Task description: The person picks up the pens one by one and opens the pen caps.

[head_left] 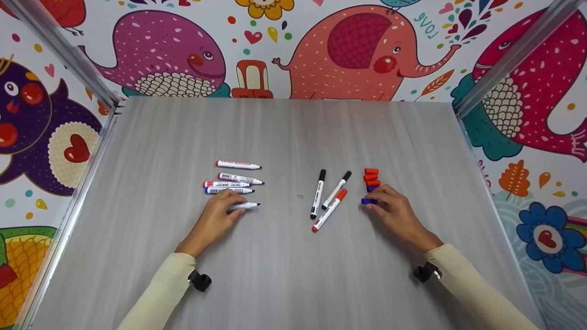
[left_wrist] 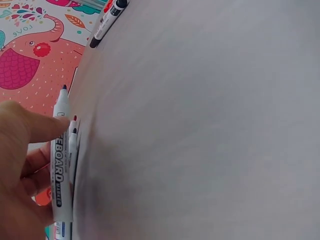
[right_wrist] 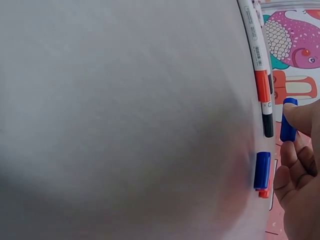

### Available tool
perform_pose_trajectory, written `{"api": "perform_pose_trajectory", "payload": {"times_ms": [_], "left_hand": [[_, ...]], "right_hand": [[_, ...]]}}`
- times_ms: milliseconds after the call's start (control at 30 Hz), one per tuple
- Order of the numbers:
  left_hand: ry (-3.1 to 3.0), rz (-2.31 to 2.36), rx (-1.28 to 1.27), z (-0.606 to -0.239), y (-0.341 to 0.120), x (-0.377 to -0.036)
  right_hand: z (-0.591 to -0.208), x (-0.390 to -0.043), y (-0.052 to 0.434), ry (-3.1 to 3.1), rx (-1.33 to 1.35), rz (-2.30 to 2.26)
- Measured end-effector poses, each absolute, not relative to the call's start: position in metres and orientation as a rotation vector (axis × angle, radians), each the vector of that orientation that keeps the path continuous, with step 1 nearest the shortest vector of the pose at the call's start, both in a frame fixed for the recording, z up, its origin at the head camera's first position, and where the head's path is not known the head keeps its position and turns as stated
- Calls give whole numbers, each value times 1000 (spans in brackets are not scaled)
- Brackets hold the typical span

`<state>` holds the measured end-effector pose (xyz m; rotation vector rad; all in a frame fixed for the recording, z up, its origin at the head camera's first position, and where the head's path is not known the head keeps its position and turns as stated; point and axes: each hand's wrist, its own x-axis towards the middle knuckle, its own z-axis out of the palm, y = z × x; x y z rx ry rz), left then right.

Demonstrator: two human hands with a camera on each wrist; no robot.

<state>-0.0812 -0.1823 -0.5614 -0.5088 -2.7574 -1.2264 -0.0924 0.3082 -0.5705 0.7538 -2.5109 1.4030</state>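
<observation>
**Pinching a marker at left, a blue cap at right**

Lying left of centre in the head frame, the uncapped marker (head_left: 245, 206) runs left to right, tip toward the middle, its rear end pinched by the left hand (head_left: 215, 220) on the grey surface (head_left: 284, 275). Right of centre, the right hand (head_left: 394, 213) pinches the blue cap (head_left: 368, 201), just below the row of loose caps (head_left: 371, 178).

So that's five uncapped markers (head_left: 238, 165) toward the desk's left edge and three capped markers (head_left: 318, 193) mid-desk. Loose caps (head_left: 371, 171): three red, two blue.
</observation>
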Motion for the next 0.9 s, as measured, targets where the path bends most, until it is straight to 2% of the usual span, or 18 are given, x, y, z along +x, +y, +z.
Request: {"api": "perform_pose_trajectory", "payload": {"times_ms": [900], "left_hand": [[-2742,-1143,-450,-576,-194,-81]], "right_hand": [[-588,-104,329,-2679,539,1280]]}}
